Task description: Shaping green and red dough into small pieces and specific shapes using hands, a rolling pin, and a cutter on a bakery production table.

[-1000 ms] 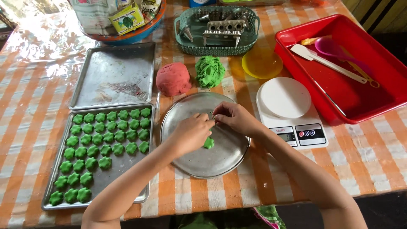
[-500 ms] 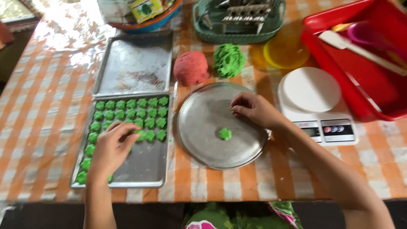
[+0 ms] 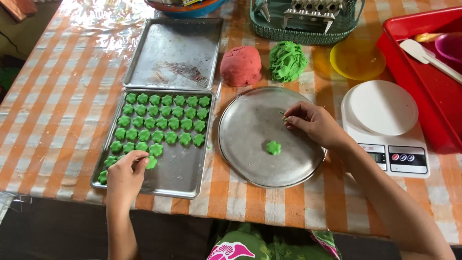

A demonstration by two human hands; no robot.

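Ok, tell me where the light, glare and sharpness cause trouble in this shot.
Head view: strong glare whitens the plastic-covered tablecloth at the top left, washing out its stripes; the empty baking tray and round metal plate carry soft sheen, not blinding; the flower-shaped green cookies, left hand and right hand look sharp; the area below the table edge is dark.

My left grip rests on the cookie tray, left of the round pan. One cookie lies in that pan; the scale sits right.
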